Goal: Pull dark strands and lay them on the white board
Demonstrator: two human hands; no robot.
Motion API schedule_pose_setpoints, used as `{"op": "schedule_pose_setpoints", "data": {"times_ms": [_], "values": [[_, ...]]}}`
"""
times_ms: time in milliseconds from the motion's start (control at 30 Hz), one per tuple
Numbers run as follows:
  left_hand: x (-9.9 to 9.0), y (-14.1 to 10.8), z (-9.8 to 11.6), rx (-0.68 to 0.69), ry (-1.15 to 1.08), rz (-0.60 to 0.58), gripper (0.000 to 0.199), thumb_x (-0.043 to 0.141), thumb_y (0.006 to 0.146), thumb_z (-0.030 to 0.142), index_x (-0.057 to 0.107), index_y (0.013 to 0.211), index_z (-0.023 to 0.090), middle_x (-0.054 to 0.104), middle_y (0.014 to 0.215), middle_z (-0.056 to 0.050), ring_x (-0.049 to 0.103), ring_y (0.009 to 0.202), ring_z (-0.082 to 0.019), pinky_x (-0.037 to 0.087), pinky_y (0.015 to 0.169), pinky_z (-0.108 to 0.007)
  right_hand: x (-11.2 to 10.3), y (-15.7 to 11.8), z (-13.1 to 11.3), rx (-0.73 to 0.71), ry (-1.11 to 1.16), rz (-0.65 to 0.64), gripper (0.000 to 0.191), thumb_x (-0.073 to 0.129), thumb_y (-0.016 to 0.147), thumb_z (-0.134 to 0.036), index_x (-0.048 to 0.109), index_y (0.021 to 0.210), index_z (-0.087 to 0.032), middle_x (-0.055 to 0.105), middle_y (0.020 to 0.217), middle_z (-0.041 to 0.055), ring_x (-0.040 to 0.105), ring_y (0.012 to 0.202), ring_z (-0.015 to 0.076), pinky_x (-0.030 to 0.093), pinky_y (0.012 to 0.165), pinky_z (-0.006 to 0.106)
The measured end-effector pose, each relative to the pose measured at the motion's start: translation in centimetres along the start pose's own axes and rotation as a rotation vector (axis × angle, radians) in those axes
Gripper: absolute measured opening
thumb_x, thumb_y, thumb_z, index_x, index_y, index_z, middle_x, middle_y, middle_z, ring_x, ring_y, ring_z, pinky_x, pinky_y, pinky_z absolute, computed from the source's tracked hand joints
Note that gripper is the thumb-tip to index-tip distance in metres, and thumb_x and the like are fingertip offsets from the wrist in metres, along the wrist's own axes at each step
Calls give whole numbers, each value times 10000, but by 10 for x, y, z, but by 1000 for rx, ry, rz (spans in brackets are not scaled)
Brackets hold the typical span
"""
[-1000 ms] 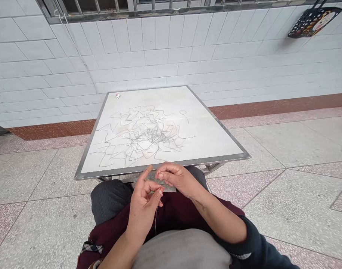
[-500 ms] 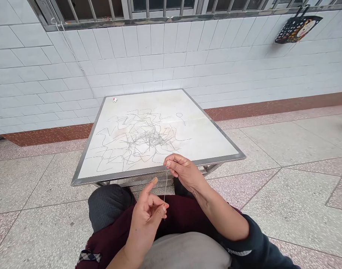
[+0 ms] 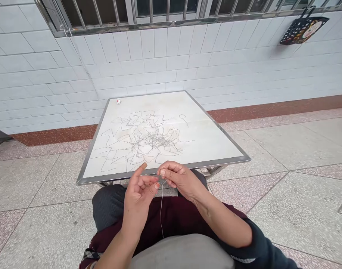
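Observation:
A thin pale strand (image 3: 161, 213), thread or fine wire, hangs loose below my fingertips toward my lap. My right hand (image 3: 180, 180) is closed in a pinch on its upper part, just in front of the table's near edge. Close beside it, my left hand (image 3: 140, 198) has its thumb and a finger pinched near the top of the strand, while its index finger points up. Fingers hide the exact spot where the two hands meet on the strand.
Before me stands a low white table (image 3: 210, 134) with a grey metal rim. Many thin dark wavy lines (image 3: 154, 140), loose strands or marks, cover its middle. A small red-and-white object (image 3: 118, 101) lies at the far left corner. A patterned bag (image 3: 304, 30) hangs on the tiled wall.
My left hand has moved up toward my right hand, which has shifted slightly down and left. The strand, earlier stretched between the hands, now hangs free below them.

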State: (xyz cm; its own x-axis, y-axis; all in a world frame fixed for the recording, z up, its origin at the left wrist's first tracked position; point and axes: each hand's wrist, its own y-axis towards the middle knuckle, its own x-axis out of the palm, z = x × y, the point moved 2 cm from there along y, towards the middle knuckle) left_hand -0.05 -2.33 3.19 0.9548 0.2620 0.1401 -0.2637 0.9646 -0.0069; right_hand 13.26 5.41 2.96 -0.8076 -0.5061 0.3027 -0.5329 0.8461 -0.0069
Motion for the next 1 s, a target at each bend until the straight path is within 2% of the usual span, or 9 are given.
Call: {"op": "schedule_pose_setpoints", "data": {"times_ms": [133,300,567,667,767,867,1000], "values": [[12,1,-4,40,-91,28,509,697,778,233,514,1251,275,625,815,32,598,740,-111,484,739,-247,11,-2,6,-24,7,4,223,657,796,-406,625,791,-185,545,684,-38,366,486,46,306,451,190],[9,-4,-9,32,-113,23,514,694,780,203,507,1255,265,623,829,27,630,753,-122,508,768,-274,13,-3,6,-63,-86,25,222,637,808,-406,612,811,-185,498,620,-58,366,455,43,321,443,193],[6,-1,-12,-10,-111,38,511,701,778,206,505,1247,250,627,767,41,597,699,-99,493,742,-247,16,-5,12,-137,-210,71,185,590,849,-376,587,807,-195,489,614,-55,401,457,60,356,446,203],[7,-2,-16,-41,-142,24,494,683,798,214,500,1255,249,612,723,50,573,682,-92,478,758,-246,13,-6,12,-127,-238,44,163,574,866,-354,594,820,-199,499,629,-50,424,491,68,375,476,205],[7,-3,-17,-66,-154,8,496,675,806,224,499,1269,258,602,719,51,562,684,-92,468,771,-251,7,-6,6,-154,-332,-9,124,586,867,-314,639,857,-203,576,787,-13,510,644,87,430,601,219],[7,-5,-16,-69,-150,6,494,674,807,230,506,1270,273,599,737,51,563,682,-92,465,772,-258,3,-4,-1,-136,-320,-100,105,598,862,-278,661,917,-215,614,892,3,553,773,111,452,708,241],[6,-6,-16,-51,-139,-17,482,656,821,220,505,1273,286,590,721,59,566,670,-88,465,781,-259,3,-4,0,-67,-197,-185,116,604,856,-265,646,943,-202,601,833,-5,548,703,99,459,655,235]]}}
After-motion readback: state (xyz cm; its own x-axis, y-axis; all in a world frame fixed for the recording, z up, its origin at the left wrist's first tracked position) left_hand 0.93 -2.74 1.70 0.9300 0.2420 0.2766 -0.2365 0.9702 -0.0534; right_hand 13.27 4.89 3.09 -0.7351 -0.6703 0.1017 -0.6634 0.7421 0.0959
